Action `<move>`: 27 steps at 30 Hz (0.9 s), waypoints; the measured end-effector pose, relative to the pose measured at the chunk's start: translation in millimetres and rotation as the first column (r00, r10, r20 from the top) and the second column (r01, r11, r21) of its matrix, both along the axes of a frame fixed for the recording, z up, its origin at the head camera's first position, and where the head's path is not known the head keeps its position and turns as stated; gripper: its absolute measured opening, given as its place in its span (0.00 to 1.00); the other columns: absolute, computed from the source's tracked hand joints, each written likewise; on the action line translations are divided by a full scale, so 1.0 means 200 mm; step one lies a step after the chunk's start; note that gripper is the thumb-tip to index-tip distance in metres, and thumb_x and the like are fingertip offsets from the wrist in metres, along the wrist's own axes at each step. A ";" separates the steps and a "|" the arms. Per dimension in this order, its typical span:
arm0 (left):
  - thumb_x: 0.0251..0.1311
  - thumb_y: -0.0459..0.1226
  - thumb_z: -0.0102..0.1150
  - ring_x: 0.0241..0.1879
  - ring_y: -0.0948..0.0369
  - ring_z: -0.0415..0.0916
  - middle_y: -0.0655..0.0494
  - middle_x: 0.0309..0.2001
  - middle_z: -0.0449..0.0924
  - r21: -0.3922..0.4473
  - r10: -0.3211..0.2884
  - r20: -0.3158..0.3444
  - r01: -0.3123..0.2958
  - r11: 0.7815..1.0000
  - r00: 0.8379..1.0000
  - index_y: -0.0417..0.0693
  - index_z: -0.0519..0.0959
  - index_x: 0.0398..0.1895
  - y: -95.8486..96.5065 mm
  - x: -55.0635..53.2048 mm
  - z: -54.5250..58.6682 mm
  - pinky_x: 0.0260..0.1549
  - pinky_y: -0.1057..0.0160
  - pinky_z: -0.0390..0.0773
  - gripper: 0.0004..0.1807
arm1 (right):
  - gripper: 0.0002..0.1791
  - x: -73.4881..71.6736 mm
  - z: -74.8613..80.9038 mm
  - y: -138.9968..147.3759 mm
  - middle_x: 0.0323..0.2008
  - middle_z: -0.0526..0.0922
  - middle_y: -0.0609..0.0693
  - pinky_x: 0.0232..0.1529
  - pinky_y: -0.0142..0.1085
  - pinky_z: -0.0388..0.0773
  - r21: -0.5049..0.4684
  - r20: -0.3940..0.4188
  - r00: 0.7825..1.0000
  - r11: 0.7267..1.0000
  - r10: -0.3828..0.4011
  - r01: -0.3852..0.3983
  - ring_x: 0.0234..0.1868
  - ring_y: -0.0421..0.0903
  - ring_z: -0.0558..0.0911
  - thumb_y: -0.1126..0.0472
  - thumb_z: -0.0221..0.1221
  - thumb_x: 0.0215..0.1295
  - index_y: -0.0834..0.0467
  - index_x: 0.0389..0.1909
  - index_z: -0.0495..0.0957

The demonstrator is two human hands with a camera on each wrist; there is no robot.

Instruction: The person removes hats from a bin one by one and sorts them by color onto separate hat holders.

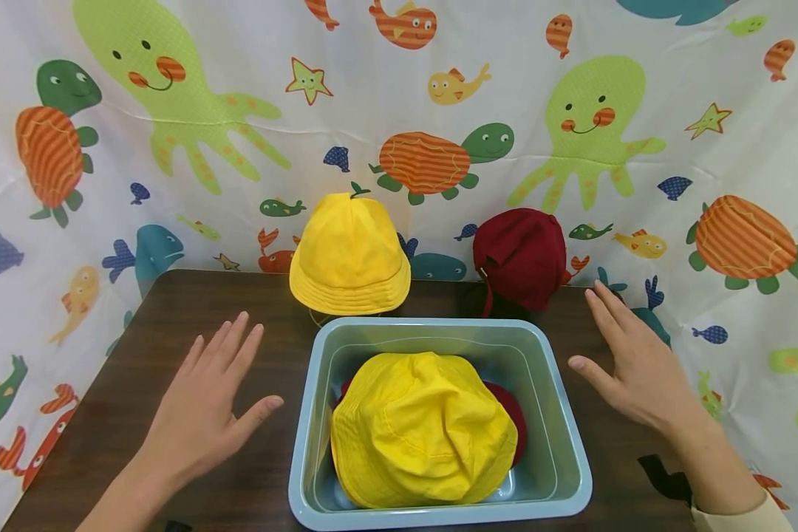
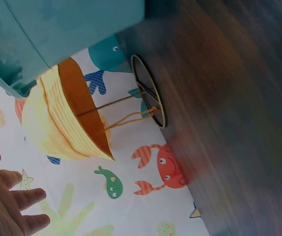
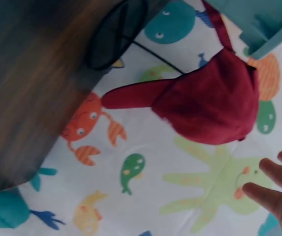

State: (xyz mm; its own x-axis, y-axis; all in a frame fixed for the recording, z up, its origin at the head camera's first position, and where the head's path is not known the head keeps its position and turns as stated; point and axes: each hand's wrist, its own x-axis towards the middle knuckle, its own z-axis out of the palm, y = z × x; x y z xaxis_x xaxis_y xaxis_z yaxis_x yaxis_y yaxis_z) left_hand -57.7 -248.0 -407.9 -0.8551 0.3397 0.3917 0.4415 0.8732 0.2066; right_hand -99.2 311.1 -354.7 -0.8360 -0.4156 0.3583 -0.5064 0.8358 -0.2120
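Observation:
My left hand is held over the table left of a light blue tub, fingers straight and thumb spread, holding nothing. To the tub's right, my right hand also has its fingers extended and holds nothing. A yellow hat lies in the tub, over something dark red that is mostly hidden. Behind the tub, another yellow bucket hat with a green tip sits on a wire stand. Right of it, a dark red cap rests on a second stand.
The dark brown wooden table runs under the tub and stands. A white curtain printed with sea animals hangs behind and at both sides. A black strap shows by the right wrist.

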 end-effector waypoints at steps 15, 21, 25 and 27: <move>0.66 0.60 0.63 0.73 0.42 0.67 0.49 0.82 0.57 0.077 -0.125 -0.054 0.129 0.989 0.991 0.51 0.58 0.84 0.07 0.03 0.02 0.79 0.59 0.46 0.49 | 0.50 0.01 0.10 -0.17 0.80 0.63 0.55 0.60 0.62 0.77 0.035 -0.057 0.983 0.985 0.173 -0.171 0.70 0.60 0.74 0.31 0.59 0.70 0.56 0.82 0.58; 0.65 0.58 0.65 0.73 0.46 0.67 0.51 0.82 0.57 0.091 -0.160 -0.052 0.164 0.982 0.986 0.51 0.59 0.83 0.09 0.04 0.02 0.77 0.67 0.44 0.48 | 0.50 0.01 0.11 -0.22 0.78 0.65 0.55 0.60 0.62 0.77 0.031 -0.044 0.974 0.975 0.222 -0.220 0.70 0.58 0.75 0.30 0.58 0.70 0.56 0.81 0.60; 0.66 0.57 0.64 0.74 0.48 0.66 0.52 0.82 0.57 0.107 -0.190 -0.045 0.194 0.975 0.981 0.51 0.60 0.83 0.10 0.05 0.01 0.77 0.70 0.44 0.46 | 0.49 0.01 0.12 -0.25 0.77 0.67 0.55 0.59 0.62 0.79 0.015 -0.027 0.968 0.969 0.248 -0.248 0.68 0.57 0.76 0.32 0.61 0.68 0.56 0.80 0.62; 0.67 0.57 0.64 0.74 0.48 0.66 0.51 0.82 0.57 0.114 -0.203 -0.040 0.207 0.972 0.978 0.50 0.60 0.83 0.10 0.05 0.01 0.76 0.71 0.44 0.46 | 0.48 0.01 0.13 -0.27 0.77 0.68 0.55 0.59 0.61 0.79 0.012 -0.016 0.966 0.966 0.260 -0.260 0.68 0.57 0.76 0.32 0.62 0.68 0.56 0.80 0.63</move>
